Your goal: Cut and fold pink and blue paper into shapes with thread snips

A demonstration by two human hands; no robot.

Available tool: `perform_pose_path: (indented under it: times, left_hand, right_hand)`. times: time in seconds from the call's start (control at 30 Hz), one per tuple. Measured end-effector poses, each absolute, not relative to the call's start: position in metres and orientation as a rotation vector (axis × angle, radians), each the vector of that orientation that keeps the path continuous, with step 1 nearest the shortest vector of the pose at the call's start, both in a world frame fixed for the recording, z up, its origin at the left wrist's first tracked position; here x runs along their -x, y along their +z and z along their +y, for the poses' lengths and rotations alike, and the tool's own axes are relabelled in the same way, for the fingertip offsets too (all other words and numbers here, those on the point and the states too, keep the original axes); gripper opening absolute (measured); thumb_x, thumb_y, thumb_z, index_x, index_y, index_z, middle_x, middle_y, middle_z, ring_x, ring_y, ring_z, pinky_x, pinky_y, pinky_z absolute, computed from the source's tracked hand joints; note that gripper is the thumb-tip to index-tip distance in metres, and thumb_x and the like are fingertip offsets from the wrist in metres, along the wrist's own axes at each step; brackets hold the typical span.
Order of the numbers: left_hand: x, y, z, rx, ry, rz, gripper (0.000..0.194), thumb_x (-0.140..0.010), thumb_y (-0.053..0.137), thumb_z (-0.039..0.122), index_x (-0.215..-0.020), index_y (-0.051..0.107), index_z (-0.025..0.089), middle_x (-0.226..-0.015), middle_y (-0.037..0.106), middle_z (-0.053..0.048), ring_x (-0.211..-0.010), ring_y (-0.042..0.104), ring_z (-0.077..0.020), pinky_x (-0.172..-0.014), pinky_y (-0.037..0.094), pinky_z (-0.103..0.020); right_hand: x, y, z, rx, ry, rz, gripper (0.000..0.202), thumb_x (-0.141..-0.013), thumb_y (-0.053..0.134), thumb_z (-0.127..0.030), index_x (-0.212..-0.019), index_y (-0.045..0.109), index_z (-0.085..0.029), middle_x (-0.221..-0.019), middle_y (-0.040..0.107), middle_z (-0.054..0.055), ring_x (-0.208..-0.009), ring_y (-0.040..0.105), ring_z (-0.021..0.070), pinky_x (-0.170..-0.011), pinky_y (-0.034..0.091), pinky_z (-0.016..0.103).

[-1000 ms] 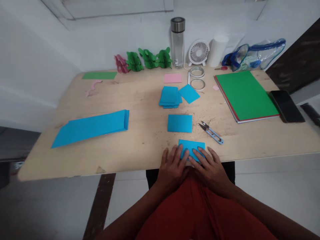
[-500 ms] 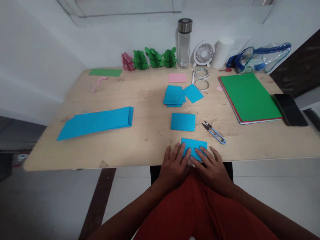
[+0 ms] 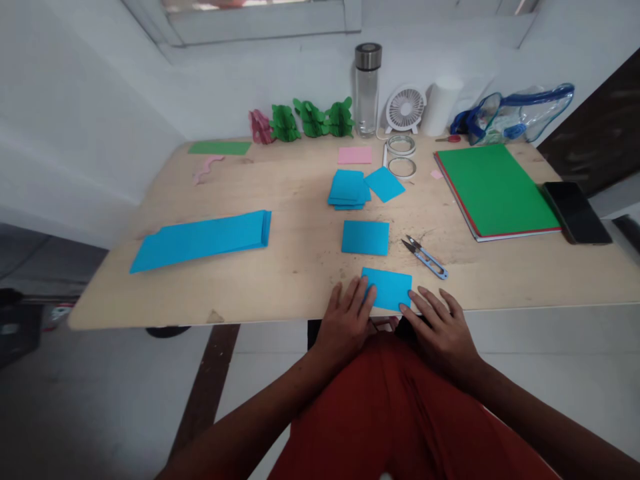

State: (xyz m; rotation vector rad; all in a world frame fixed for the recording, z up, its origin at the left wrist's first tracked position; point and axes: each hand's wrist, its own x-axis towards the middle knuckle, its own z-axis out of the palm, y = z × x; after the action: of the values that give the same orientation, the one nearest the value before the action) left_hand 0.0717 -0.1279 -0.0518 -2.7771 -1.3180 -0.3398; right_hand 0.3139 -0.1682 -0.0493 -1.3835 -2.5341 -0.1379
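A blue paper rectangle (image 3: 388, 289) lies flat at the table's front edge. My left hand (image 3: 346, 313) rests at its left end, fingers spread, with the fingertips on the paper. At its right end is my right hand (image 3: 440, 327), fingers stretched out and fingertips touching the paper's edge. Just beyond lies a second blue rectangle (image 3: 365, 238), and to its right a pair of thread snips (image 3: 425, 257) with pale blue handles. Farther back, a small stack of blue paper pieces (image 3: 346, 187) sits beside a single blue piece (image 3: 385, 184).
Long blue paper strips (image 3: 200, 241) lie on the left. Green sheets (image 3: 497, 190) and a phone (image 3: 577, 212) are on the right. Along the wall stand green paper cutouts (image 3: 313, 119), a glass bottle (image 3: 367, 93), a small fan (image 3: 406, 109) and a clear pouch (image 3: 520, 115). Tape rolls (image 3: 401, 167) lie before the fan.
My right hand has slid right, off the middle of the blue paper to its right end. My left hand has shifted slightly left. The camera view has moved a little.
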Motion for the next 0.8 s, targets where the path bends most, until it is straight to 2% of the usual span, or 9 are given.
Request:
perform_pose_path:
  times: [0.23,0.33,0.43,0.6,0.7,0.8]
  left_hand:
    - [-0.048,-0.045,-0.129,2.745,-0.182,-1.47,0.058,-0.087,0.045,0.026,-0.143,0.034,0.014,-0.148,0.034,-0.015,-0.14,0.021,-0.0347,-0.109,0.018,-0.059]
    - [-0.042,-0.039,-0.132,2.799,-0.19,-1.479,0.064,-0.085,0.049,0.028,-0.144,0.031,0.016,-0.149,0.031,-0.014,-0.14,0.02,-0.0342,-0.11,0.017,-0.058]
    - [-0.044,-0.034,-0.137,2.822,-0.298,-1.463,0.066,-0.085,0.049,0.032,-0.145,0.027,0.013,-0.151,0.028,-0.016,-0.141,0.017,-0.0329,-0.111,0.016,-0.057]
    - [-0.06,-0.039,-0.142,2.902,-0.327,-1.169,0.055,-0.092,0.041,0.041,-0.141,0.036,0.016,-0.149,0.033,-0.01,-0.142,0.018,-0.0272,-0.113,0.007,-0.057]
    - [-0.062,-0.045,-0.141,2.876,-0.316,-1.182,0.049,-0.093,0.04,0.036,-0.137,0.041,0.015,-0.147,0.037,-0.01,-0.14,0.023,-0.0249,-0.114,0.009,-0.055]
    - [-0.053,-0.045,-0.14,2.848,-0.351,-1.283,0.049,-0.091,0.043,0.035,-0.135,0.043,0.014,-0.144,0.042,-0.011,-0.138,0.028,-0.0268,-0.113,0.012,-0.057]
  right_hand:
    - [-0.315,-0.052,-0.168,1.377,-0.153,-2.536,0.041,-0.087,0.05,-0.019,-0.128,0.055,-0.024,-0.137,0.052,0.012,-0.131,0.038,0.0318,-0.103,0.027,0.056]
    - [-0.315,-0.053,-0.168,1.376,-0.151,-2.524,0.04,-0.087,0.05,-0.019,-0.126,0.056,-0.024,-0.137,0.053,0.011,-0.131,0.038,0.0319,-0.103,0.028,0.056]
    - [-0.314,-0.054,-0.168,1.372,-0.158,-2.507,0.041,-0.086,0.05,-0.017,-0.126,0.057,-0.024,-0.136,0.053,0.011,-0.131,0.039,0.0319,-0.103,0.028,0.056]
    - [-0.312,-0.055,-0.167,1.347,-0.165,-2.473,0.037,-0.087,0.051,-0.02,-0.123,0.059,-0.023,-0.134,0.055,0.013,-0.13,0.041,0.0324,-0.102,0.03,0.056]
    - [-0.311,-0.055,-0.167,1.346,-0.148,-2.441,0.035,-0.088,0.051,-0.021,-0.122,0.059,-0.024,-0.133,0.056,0.012,-0.129,0.041,0.0313,-0.103,0.03,0.055]
    - [-0.311,-0.056,-0.167,1.366,-0.125,-2.401,0.035,-0.088,0.051,-0.02,-0.122,0.059,-0.025,-0.131,0.057,0.011,-0.129,0.041,0.0304,-0.103,0.03,0.055]
